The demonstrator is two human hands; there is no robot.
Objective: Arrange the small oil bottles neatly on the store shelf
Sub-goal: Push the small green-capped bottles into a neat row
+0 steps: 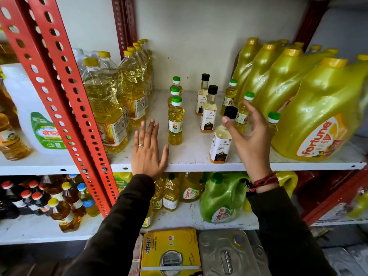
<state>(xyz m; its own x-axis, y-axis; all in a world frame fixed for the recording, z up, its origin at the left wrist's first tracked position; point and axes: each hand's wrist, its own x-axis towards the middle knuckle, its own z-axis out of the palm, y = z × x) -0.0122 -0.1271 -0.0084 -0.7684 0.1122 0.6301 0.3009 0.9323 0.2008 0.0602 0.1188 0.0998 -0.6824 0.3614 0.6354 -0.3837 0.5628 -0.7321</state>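
Observation:
Small oil bottles stand on the white shelf point(191, 164). Three green-capped yellow ones form a line front to back, the nearest point(175, 124). Three black-capped coconut oil bottles stand in a loose diagonal: rear point(202, 94), middle point(209, 110), nearest point(221, 140). More green-capped bottles point(230, 95) point(243, 113) point(272, 122) stand beside the big jugs. My left hand point(148, 152) lies flat on the shelf edge, fingers spread, holding nothing. My right hand point(249, 134) hovers open just right of the nearest coconut bottle, thumb near its black cap.
Large clear oil bottles point(105, 108) crowd the left of the shelf behind a red slotted upright point(65, 90). Big yellow Fortune jugs point(322, 116) fill the right. The lower shelf holds a green jug point(221, 198) and more bottles; oil tins point(171, 253) sit below.

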